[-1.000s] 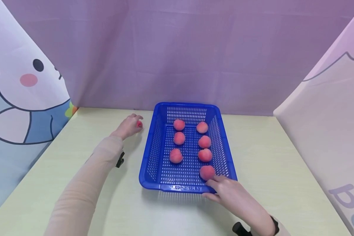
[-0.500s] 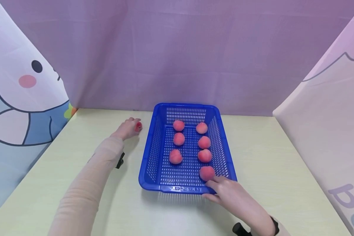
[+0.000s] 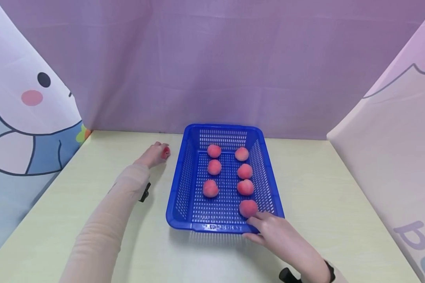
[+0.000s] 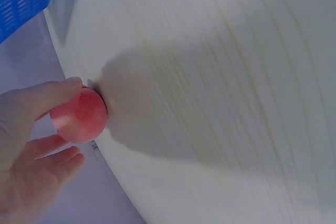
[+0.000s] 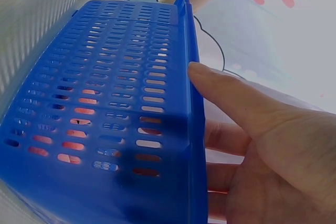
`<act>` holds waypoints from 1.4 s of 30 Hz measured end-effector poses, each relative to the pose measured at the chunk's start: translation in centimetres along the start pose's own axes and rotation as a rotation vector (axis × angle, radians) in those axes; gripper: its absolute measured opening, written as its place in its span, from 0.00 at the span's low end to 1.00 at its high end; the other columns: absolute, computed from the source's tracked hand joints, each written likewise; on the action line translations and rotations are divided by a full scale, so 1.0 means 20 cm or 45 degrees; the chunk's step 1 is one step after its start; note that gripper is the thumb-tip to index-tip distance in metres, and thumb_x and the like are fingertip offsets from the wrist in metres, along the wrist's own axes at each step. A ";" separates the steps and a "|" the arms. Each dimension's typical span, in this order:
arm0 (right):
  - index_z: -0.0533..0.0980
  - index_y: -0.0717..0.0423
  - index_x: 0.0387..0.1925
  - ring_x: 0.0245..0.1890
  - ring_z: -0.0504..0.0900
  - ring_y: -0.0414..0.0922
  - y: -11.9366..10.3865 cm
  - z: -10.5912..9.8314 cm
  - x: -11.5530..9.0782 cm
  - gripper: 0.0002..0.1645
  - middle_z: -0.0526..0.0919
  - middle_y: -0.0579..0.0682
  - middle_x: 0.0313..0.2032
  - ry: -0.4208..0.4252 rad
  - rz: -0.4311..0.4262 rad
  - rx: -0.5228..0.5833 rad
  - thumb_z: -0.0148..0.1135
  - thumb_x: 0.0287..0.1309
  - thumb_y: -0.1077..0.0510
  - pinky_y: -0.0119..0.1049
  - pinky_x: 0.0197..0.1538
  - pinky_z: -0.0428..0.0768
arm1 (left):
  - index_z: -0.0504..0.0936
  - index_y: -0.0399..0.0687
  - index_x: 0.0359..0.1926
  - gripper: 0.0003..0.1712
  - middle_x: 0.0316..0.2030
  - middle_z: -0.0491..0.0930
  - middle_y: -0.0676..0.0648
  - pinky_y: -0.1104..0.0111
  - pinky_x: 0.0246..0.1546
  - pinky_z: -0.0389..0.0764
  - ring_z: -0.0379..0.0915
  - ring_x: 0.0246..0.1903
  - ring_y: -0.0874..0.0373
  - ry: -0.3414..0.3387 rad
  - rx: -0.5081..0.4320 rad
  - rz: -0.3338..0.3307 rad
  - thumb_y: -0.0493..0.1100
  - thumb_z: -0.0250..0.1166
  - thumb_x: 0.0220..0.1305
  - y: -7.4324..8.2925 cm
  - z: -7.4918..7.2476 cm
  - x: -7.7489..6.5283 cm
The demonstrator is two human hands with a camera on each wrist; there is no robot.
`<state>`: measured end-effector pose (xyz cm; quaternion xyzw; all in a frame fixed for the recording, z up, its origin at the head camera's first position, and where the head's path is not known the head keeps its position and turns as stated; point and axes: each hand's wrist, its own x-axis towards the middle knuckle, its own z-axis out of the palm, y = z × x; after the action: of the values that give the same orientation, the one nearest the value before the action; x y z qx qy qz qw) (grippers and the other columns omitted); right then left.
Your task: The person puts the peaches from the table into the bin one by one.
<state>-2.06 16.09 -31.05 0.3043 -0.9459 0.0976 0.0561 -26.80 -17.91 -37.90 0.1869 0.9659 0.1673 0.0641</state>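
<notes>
To the left of the basket, my left hand [image 3: 153, 155] pinches a pinkish-red peach [image 4: 80, 116] just above the table. The left wrist view shows the thumb on one side of the peach and the fingers [image 4: 55, 156] on the other. At its near right corner, the blue plastic basket [image 3: 217, 227] has my right hand [image 3: 273, 232] gripping its rim. In the right wrist view, the thumb [image 5: 226, 90] lies on the outside of the rim and the fingers reach over to the inner side. Several peaches [image 3: 214, 167] lie in two rows inside; the nearest right peach [image 3: 248, 208] is beside the right fingertips.
The pale wood-grain table [image 3: 326, 204] extends around the basket. Behind it hangs a purple cloth [image 3: 212, 70]. Printed cloth panels stand at the left [image 3: 32, 114] and right sides. Black wrist mounts sit on both arms.
My left hand has shifted slightly toward me and turned, so more of its peach shows. The right hand keeps its grip on the rim, and the peaches in the basket stay put.
</notes>
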 end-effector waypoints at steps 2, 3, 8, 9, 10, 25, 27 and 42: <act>0.78 0.53 0.30 0.28 0.76 0.39 0.00 0.00 0.00 0.14 0.78 0.43 0.27 -0.008 0.004 0.006 0.60 0.49 0.47 0.33 0.31 0.77 | 0.70 0.29 0.46 0.19 0.35 0.68 0.37 0.61 0.40 0.71 0.65 0.36 0.47 0.010 0.006 0.011 0.27 0.59 0.49 0.00 0.01 0.00; 0.78 0.53 0.30 0.28 0.76 0.39 0.00 0.00 0.00 0.14 0.78 0.43 0.27 -0.009 0.005 0.007 0.60 0.49 0.47 0.33 0.32 0.77 | 0.71 0.30 0.42 0.15 0.33 0.66 0.38 0.62 0.37 0.69 0.64 0.34 0.48 0.015 0.008 0.017 0.27 0.58 0.50 0.00 0.01 0.01; 0.77 0.52 0.30 0.27 0.75 0.39 0.00 0.01 -0.01 0.17 0.77 0.42 0.27 0.006 -0.016 0.010 0.57 0.51 0.44 0.32 0.31 0.76 | 0.69 0.33 0.30 0.06 0.29 0.61 0.41 0.66 0.30 0.62 0.60 0.29 0.51 0.038 -0.008 0.001 0.25 0.50 0.50 0.01 0.03 0.01; 0.77 0.52 0.30 0.27 0.75 0.38 0.00 0.01 -0.01 0.17 0.77 0.42 0.26 0.011 -0.020 0.009 0.56 0.52 0.43 0.32 0.30 0.76 | 0.69 0.34 0.29 0.06 0.29 0.61 0.41 0.66 0.30 0.62 0.59 0.28 0.51 0.045 -0.010 -0.006 0.24 0.49 0.50 0.01 0.03 0.02; 0.77 0.52 0.30 0.27 0.75 0.38 0.00 0.01 -0.01 0.18 0.77 0.42 0.26 0.017 -0.025 0.008 0.55 0.53 0.42 0.31 0.30 0.76 | 0.69 0.34 0.29 0.06 0.29 0.61 0.41 0.66 0.30 0.62 0.60 0.28 0.51 0.054 -0.008 -0.013 0.24 0.48 0.50 0.01 0.03 0.02; 0.77 0.52 0.29 0.27 0.75 0.39 0.00 0.01 -0.01 0.14 0.77 0.42 0.26 0.016 -0.014 0.009 0.60 0.49 0.46 0.32 0.30 0.76 | 0.69 0.37 0.30 0.09 0.28 0.63 0.40 0.65 0.29 0.65 0.62 0.27 0.50 0.155 0.020 0.005 0.26 0.50 0.44 -0.01 0.04 0.02; 0.77 0.52 0.29 0.27 0.75 0.39 0.00 0.01 -0.01 0.14 0.77 0.42 0.26 0.023 -0.017 0.005 0.60 0.49 0.46 0.32 0.30 0.76 | 0.69 0.37 0.30 0.09 0.28 0.63 0.41 0.65 0.28 0.64 0.62 0.27 0.50 0.152 0.030 0.010 0.26 0.49 0.44 -0.01 0.04 0.02; 0.77 0.52 0.29 0.27 0.75 0.38 0.00 0.01 -0.01 0.15 0.77 0.42 0.26 0.018 -0.020 0.011 0.58 0.50 0.45 0.32 0.30 0.76 | 0.71 0.33 0.36 0.12 0.30 0.67 0.39 0.63 0.32 0.68 0.63 0.31 0.49 0.069 -0.012 0.005 0.27 0.54 0.46 0.06 -0.08 0.00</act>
<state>-1.93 16.18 -31.27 0.3113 -0.9426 0.1033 0.0623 -26.75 -17.24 -36.02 0.1839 0.9662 0.1768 0.0383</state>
